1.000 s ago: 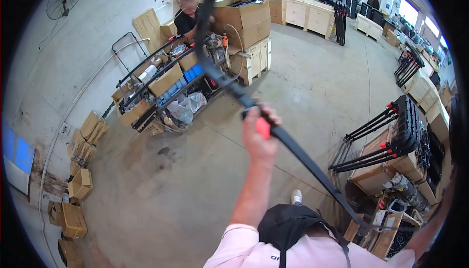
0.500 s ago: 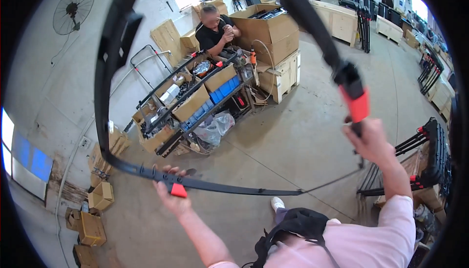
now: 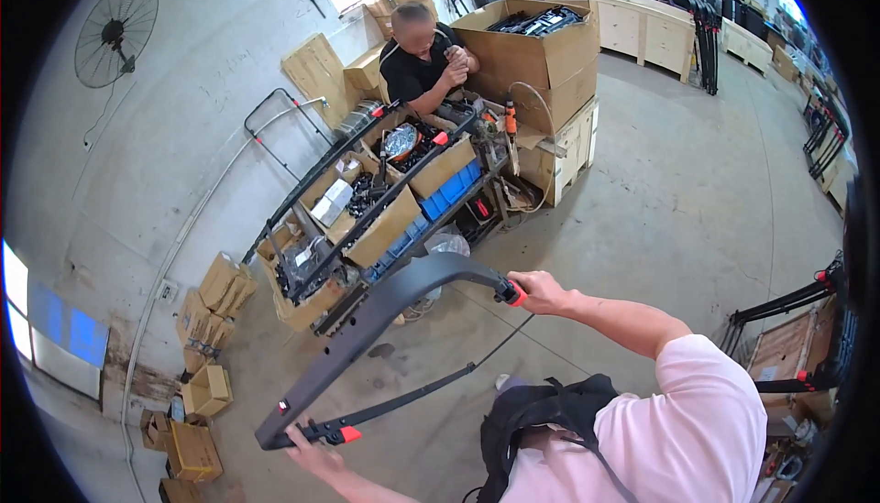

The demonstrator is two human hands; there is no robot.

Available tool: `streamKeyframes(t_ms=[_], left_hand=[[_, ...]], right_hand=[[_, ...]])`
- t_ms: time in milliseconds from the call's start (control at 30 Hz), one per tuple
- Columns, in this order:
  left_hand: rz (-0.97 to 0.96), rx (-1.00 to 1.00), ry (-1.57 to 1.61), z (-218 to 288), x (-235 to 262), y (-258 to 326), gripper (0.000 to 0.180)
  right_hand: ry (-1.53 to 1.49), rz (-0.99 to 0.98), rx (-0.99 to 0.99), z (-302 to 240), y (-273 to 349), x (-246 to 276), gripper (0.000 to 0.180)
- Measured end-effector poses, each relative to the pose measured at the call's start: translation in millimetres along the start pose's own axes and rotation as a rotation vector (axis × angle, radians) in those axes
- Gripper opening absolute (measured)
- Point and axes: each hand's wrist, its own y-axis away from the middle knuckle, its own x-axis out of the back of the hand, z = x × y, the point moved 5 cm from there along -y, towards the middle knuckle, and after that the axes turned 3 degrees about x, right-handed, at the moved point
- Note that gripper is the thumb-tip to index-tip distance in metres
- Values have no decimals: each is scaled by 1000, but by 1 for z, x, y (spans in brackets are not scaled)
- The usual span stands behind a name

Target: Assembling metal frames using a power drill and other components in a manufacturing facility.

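I carry a large black bent frame (image 3: pixel 356 338), like a mower handle, with red levers, low in front of me. My left hand (image 3: pixel 310 453) is closed around its lower left corner, beside a red lever (image 3: pixel 349 433). My right hand (image 3: pixel 543 293) grips the other end at a red part, where the tube bends down. A thin black bar (image 3: pixel 403 403) and a cable run between the two sides beneath the main tube. The fingertips of both hands are partly hidden by the frame.
Beyond the frame a workbench holds open cartons (image 3: pixel 380 228) of parts and blue bins (image 3: pixel 449 193). Behind it a person in black (image 3: pixel 422 68) holds both hands together. A big carton (image 3: pixel 550 63) stands on a wooden crate. Small boxes (image 3: pixel 207 391) line the left wall; black frames (image 3: pixel 788 306) stand right.
The frame has come down and tilted from in front of my view to below the bench. My right hand has moved left; my left hand has dropped lower. My view has shifted slightly.
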Motion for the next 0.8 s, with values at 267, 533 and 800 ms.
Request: streamKeyframes(t_ms=[267,533,800], left_hand=[[29,-138,-60,-24,-25,-49,19],[-63,-277,-827,-60,-91,-12,23],[-7,-80,-1041,-103,-166,51,24]], right_hand=[[-79,-142,-151,80,-100,-77,25],[-117,-270,-19,209,-138,-155,33],[-99,-507,-87,317,-151,-178,42]])
